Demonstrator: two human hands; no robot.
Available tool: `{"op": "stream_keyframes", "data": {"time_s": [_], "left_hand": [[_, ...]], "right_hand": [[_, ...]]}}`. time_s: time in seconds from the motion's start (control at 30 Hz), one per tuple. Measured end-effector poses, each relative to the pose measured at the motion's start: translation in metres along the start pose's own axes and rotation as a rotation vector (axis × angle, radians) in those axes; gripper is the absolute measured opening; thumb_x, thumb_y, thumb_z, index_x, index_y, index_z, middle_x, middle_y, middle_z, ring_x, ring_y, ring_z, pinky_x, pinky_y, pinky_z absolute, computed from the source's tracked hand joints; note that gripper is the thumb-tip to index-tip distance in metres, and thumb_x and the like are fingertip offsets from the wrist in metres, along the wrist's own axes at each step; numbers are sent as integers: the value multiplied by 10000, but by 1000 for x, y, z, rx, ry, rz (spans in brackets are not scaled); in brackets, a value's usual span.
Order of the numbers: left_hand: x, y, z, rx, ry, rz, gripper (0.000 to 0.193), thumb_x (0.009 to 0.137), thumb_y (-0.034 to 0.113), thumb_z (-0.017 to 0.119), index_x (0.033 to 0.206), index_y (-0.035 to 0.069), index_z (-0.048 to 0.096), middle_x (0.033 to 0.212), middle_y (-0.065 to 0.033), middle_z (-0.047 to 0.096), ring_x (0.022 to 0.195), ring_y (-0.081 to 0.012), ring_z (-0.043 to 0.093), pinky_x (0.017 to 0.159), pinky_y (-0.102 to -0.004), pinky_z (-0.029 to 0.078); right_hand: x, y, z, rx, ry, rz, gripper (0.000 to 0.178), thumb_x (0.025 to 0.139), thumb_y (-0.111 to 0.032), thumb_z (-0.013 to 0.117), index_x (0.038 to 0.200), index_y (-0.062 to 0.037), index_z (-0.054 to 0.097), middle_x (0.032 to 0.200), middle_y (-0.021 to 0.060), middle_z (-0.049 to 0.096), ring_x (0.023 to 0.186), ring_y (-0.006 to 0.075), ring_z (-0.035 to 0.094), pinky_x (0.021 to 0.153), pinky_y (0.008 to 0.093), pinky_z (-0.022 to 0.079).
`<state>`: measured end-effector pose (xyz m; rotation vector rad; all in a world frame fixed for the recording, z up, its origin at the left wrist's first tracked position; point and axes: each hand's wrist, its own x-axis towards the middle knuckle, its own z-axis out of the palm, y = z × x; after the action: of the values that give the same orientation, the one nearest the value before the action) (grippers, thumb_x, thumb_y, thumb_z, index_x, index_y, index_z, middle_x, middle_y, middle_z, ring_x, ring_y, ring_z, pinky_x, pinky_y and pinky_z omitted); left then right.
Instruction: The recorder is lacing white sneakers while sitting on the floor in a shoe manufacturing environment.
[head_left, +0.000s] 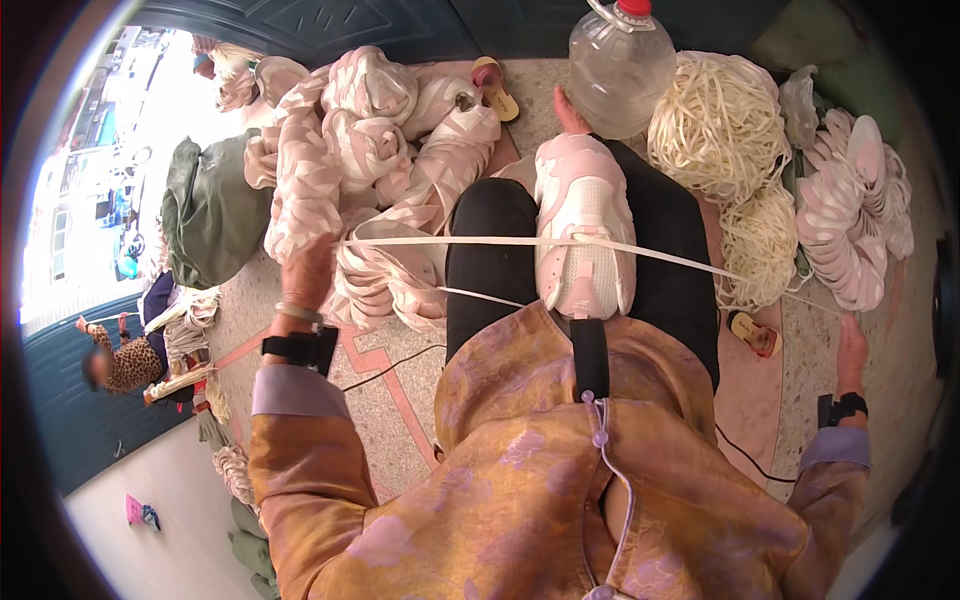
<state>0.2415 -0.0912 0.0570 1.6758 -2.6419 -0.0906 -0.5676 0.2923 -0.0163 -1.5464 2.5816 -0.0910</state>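
A pink and white shoe upper (pixel 585 205) lies lengthwise across my lap, on black trousers. A flat white shoelace (pixel 450 240) passes through it and is pulled out to both sides. On the left, my left hand (pixel 308 272) is closed on one stretch of the lace, beside the piled uppers. Far out to the right, my right hand (pixel 851 350) is closed on the other end, where the lace looks thin and faint. The fingertips of both hands are partly hidden. A second length of lace (pixel 480 296) runs lower down, left of the upper.
Strung pink and white uppers (pixel 365 150) are heaped at left, with more uppers (pixel 850 215) at right. Loose cream laces (pixel 715 125) lie near a clear plastic jug (pixel 620 75). Slippers (pixel 755 333), a dark green bag (pixel 210 210) and a person (pixel 130 362) farther left are visible.
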Motion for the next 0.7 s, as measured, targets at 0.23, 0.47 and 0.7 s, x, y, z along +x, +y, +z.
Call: {"op": "stream_keyframes", "data": {"time_s": [0.23, 0.47, 0.7], "left_hand": [[-12, -120, -55, -152, 138, -302, 154, 835, 111, 521, 917, 47, 635, 690, -79, 633, 613, -183, 607, 600, -276, 477], [14, -60, -60, -700, -189, -789, 354, 870, 364, 535, 801, 25, 610, 592, -72, 599, 463, -139, 571, 427, -247, 456], [28, 134, 8, -1105, -804, -179, 315, 936, 270, 468, 823, 10, 608, 587, -45, 590, 428, -106, 549, 393, -214, 429]], "right_hand": [[19, 53, -41, -128, 128, 3, 234, 911, -121, 444, 1052, 19, 567, 963, 164, 615, 890, 266, 591, 821, 324, 441], [42, 0, 47, 847, -224, 570, 234, 883, -258, 533, 939, -41, 599, 742, 17, 580, 599, 110, 535, 525, 269, 450], [16, -335, 3, 1394, -973, 246, 208, 885, -254, 525, 805, -64, 552, 579, 4, 498, 455, 64, 463, 403, 194, 366]]}}
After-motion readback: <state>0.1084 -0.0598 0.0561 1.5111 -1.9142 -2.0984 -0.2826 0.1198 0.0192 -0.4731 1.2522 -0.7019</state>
